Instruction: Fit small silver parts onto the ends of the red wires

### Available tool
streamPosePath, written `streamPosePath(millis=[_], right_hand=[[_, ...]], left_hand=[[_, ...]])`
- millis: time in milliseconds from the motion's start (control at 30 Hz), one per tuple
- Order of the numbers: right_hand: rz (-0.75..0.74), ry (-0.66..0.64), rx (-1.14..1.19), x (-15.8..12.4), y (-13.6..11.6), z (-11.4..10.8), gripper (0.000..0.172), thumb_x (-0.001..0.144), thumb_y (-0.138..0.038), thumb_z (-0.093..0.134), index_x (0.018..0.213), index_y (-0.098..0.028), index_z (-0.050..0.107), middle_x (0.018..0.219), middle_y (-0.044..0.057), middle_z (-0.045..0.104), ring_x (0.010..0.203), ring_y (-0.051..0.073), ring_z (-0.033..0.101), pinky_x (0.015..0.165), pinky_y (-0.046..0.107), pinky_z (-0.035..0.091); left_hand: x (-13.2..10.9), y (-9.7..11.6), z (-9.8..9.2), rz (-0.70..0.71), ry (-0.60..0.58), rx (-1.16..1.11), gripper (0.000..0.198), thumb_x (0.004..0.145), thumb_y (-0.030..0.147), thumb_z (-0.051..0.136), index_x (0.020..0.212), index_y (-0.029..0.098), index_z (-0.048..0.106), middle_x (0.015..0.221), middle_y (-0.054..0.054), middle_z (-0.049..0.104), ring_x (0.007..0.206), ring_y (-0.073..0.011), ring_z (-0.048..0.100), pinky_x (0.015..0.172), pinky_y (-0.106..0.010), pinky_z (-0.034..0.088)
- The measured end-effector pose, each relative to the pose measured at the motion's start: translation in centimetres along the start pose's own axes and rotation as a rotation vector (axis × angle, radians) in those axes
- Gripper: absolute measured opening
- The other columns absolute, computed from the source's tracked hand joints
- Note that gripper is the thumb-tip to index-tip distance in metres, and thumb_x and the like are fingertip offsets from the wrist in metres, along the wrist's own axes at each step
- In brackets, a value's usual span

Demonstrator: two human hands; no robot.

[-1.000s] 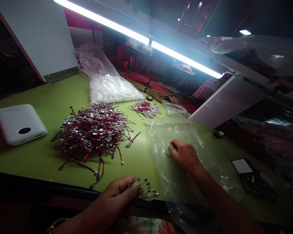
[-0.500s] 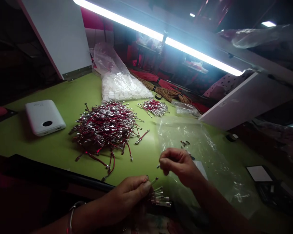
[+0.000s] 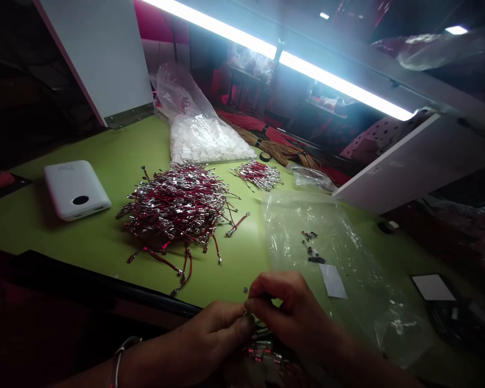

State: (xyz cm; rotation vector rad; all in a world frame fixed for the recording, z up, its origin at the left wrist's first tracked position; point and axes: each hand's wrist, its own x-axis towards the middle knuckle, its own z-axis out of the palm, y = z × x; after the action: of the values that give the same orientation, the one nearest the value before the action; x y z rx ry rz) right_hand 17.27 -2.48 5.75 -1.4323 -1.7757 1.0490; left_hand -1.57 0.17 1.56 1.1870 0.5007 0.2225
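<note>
A small bunch of metal wire terminals [image 3: 262, 350] is held in the closed left hand [image 3: 216, 328] at the edge of the green table [image 3: 64, 237], and the right hand [image 3: 289, 307] is closed in a pinch just above it, its contents hidden. A heap of red crimped wires [image 3: 173, 210] is laid near a clear plastic bag [image 3: 327, 258]; lettering on a white power bank [image 3: 76, 189] cannot be read clearly.

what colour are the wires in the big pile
Red wires with silver terminals, best seen in the head view.
</note>
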Motion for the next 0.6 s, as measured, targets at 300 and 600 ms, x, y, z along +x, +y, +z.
streamPosePath(millis=[300,600], right_hand=[[0.152,-0.01,0.31,0.4,1.0,-0.5,0.009,0.082,-0.025,0.069,0.077,-0.017,0.07,0.066,-0.002,0.062,0.06,0.011,0.053,0.057,0.022,0.043],[0.231,0.397,0.318,0.3,6.9,-4.1,0.034,0.083,-0.05,0.071,0.087,-0.016,0.069,0.072,0.0,0.058,0.063,0.015,0.053,0.06,0.028,0.046]], left_hand=[[0.2,1.7,-0.3,0.058,0.048,0.182,0.045,0.1,0.053,0.038,0.095,0.018,0.065,0.088,-0.002,0.061,0.08,-0.0176,0.051,0.072,-0.025,0.043],[6.4,11.2,-8.8,0.381,0.162,1.314,0.028,0.104,0.035,0.033,0.091,0.021,0.054,0.079,0.0,0.058,0.065,-0.0147,0.046,0.061,-0.027,0.036]])
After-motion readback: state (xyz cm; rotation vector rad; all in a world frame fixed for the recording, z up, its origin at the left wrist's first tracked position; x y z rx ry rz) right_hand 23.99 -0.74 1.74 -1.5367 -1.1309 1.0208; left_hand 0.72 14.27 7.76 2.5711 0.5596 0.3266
